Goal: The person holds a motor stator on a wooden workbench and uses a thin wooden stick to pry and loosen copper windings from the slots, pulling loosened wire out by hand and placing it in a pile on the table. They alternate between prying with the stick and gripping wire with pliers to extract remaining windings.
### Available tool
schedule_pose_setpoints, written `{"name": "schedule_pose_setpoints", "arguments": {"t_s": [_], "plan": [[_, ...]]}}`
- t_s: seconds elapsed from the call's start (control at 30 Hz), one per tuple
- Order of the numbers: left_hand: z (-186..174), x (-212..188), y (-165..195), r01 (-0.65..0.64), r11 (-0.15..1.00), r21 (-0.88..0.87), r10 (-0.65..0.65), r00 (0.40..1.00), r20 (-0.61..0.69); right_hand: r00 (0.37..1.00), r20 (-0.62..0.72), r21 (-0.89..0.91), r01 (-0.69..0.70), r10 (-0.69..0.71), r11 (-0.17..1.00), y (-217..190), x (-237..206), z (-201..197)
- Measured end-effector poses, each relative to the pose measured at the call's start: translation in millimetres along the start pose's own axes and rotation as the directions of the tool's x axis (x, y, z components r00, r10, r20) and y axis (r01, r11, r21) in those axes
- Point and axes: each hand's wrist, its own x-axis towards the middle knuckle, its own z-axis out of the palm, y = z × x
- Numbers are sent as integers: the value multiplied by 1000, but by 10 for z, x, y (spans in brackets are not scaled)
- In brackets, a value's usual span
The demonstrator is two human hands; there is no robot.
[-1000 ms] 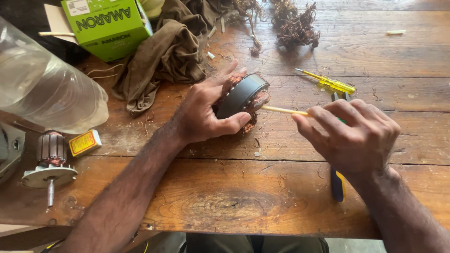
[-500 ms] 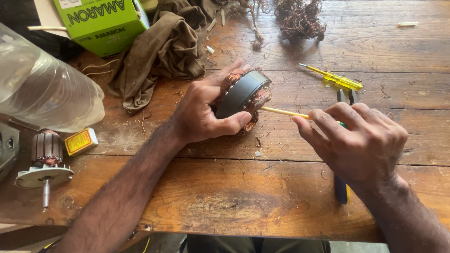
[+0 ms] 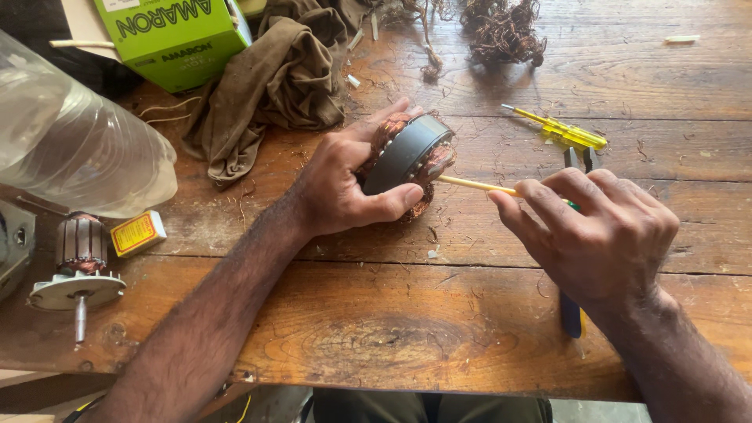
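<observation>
My left hand (image 3: pixel 345 184) grips a round motor stator (image 3: pixel 407 157), a dark steel ring with copper windings showing at both ends, tilted on the wooden table (image 3: pixel 376 329). My right hand (image 3: pixel 595 235) pinches a thin pale yellow stick (image 3: pixel 474 185) whose tip touches the stator's right side. Part of the stick is hidden under my fingers.
A yellow screwdriver (image 3: pixel 560 129) and blue-handled pliers (image 3: pixel 572 313) lie by my right hand. At the left are a clear plastic bottle (image 3: pixel 70 149), a motor armature (image 3: pixel 78 266), a small yellow box (image 3: pixel 137 233), a green carton (image 3: pixel 176 35) and a brown rag (image 3: pixel 270 78). Tangled copper wire (image 3: pixel 501 31) sits at the back.
The view has drifted slightly; both hands keep the same hold, with the stick still against the stator.
</observation>
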Motion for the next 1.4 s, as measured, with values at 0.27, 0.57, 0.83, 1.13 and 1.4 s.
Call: {"name": "schedule_pose_setpoints", "arguments": {"t_s": [0.27, 0.57, 0.83, 1.13, 1.4], "plan": [[0, -3, 70, 31, 999, 17, -32, 999, 43, 998, 41, -15, -55, 55, 998, -114, -4, -86], [31, -30, 118, 68, 997, -46, -66, 997, 39, 933, 336, 26, -147, 130, 989, -132, -18, -60], [40, -13, 160, 78, 994, -79, -75, 996, 50, 979, 152, 147, -159, 137, 976, -201, -43, -109], [61, 83, 132, 27, 989, -147, -21, 999, 44, 913, 345, 47, -248, 217, 968, -195, -10, -38], [3, 70, 40, 101, 991, -87, -97, 994, 47, 989, 121, 153, -103, 85, 983, -152, 50, 91]]}}
